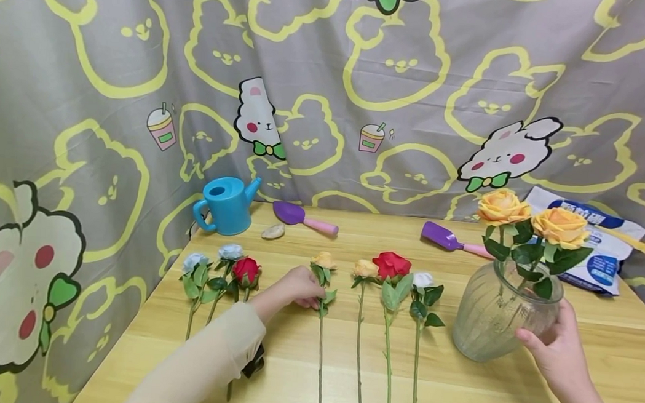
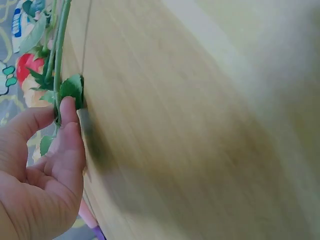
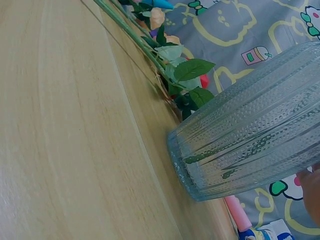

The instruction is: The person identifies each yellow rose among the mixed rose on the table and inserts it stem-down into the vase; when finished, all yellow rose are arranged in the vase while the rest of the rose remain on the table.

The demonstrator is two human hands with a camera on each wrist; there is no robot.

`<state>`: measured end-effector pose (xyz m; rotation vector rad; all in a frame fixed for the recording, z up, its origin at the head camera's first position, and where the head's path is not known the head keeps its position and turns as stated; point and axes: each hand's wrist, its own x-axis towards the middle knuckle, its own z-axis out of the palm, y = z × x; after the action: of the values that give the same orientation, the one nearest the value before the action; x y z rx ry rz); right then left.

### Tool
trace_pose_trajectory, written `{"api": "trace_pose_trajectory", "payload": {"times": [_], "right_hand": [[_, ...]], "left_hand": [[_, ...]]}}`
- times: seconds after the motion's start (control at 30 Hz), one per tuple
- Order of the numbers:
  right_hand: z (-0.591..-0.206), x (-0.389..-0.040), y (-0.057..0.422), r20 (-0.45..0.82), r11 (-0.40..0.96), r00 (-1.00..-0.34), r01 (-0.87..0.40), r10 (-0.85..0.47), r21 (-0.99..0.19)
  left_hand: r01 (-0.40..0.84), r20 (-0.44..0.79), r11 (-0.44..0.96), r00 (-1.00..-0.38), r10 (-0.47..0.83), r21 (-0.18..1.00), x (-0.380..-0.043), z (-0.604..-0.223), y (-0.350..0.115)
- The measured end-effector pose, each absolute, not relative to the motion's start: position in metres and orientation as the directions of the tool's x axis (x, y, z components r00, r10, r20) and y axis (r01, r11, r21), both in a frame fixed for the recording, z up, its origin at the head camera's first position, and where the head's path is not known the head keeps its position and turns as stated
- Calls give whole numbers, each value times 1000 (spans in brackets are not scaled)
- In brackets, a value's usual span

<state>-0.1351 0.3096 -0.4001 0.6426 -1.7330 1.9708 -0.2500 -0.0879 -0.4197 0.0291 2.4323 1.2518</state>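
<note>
In the head view my left hand [image 1: 302,286] reaches to a small peach rose [image 1: 324,261] lying on the table. The left wrist view shows its thumb and fingers pinching the green stem [image 2: 59,65] near the leaves. My right hand [image 1: 560,351] holds the side of a ribbed clear glass vase [image 1: 478,319], thumb at the front. Two yellow-orange roses [image 1: 559,227] with dark green leaves stand in it. In the right wrist view the textured vase [image 3: 250,130] fills the right side, and only a bit of that hand shows.
Pale blue roses [image 1: 230,252] and a red rose [image 1: 247,271] lie left; another peach rose [image 1: 365,269], a red rose [image 1: 392,265] and a white rose [image 1: 422,280] lie right. Behind are a blue watering can [image 1: 230,205], stone [image 1: 273,231], purple shovels [image 1: 290,213] and a bag [image 1: 602,255].
</note>
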Motion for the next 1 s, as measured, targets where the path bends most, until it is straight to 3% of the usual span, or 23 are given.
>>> {"api": "trace_pose_trajectory", "payload": {"times": [0.3,0.67,1.0], "right_hand": [[-401,-136,311,610,-124,-792,-606,10,-786],[-399,-136,311,597,-117,-802,-594,15,-796],[-400,-134,310,598,-120,-801,-595,14,-795]], "left_hand": [[-160,-305,517,-929,209,841,-252,-401,-96],[-2,-131,442,-956,262,897,-265,-349,-80],[65,-5,250,-963,269,966,-264,-312,-49]]}}
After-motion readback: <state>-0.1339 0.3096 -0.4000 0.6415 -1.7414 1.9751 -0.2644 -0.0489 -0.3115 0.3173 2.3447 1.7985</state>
